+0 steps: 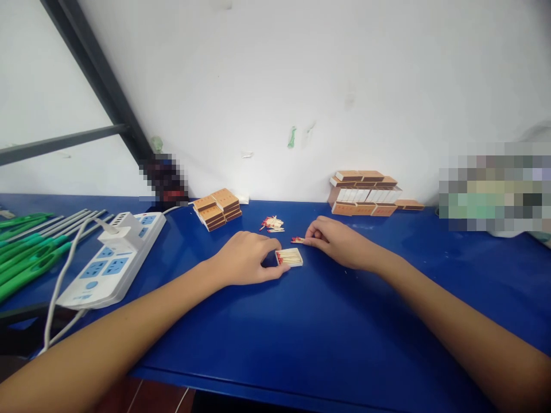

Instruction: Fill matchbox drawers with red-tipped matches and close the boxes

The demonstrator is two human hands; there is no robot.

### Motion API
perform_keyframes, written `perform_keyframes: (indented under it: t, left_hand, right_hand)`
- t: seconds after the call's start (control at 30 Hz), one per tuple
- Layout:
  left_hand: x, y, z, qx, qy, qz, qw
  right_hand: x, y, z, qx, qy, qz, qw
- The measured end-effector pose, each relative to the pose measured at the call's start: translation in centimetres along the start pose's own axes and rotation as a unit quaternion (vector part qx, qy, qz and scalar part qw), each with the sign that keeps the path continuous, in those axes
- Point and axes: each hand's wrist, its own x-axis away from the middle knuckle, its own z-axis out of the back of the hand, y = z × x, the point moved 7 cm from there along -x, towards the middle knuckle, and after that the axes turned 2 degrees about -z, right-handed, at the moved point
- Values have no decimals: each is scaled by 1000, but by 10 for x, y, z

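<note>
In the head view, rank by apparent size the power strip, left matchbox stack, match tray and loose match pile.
Power strip
Left matchbox stack
Match tray and loose match pile: too alike to rank

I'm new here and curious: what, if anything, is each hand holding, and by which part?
The left hand holds the white match tray by its left end; the right hand pinches a few loose matches by their plain ends.
</note>
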Motion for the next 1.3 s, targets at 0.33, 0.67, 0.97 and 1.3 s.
perform_keyframes:
  t: [0.33, 0.67, 0.97, 1.3]
  left_hand:
    - [-1, 0, -2, 4, 2, -2, 1000]
    - [0, 1, 0, 6, 7, -6, 1000]
    - [0, -2, -1, 1, 10, 2, 1000]
    - [1, 2, -1, 10, 20, -25, 999]
  right_hand:
    - [7, -3, -1, 10, -11, 0, 1000]
    - [10, -3, 4, 18, -15, 11, 1000]
    - [10, -14, 8, 29, 8, 39, 999]
    - [27, -65, 0, 27, 3, 123, 992]
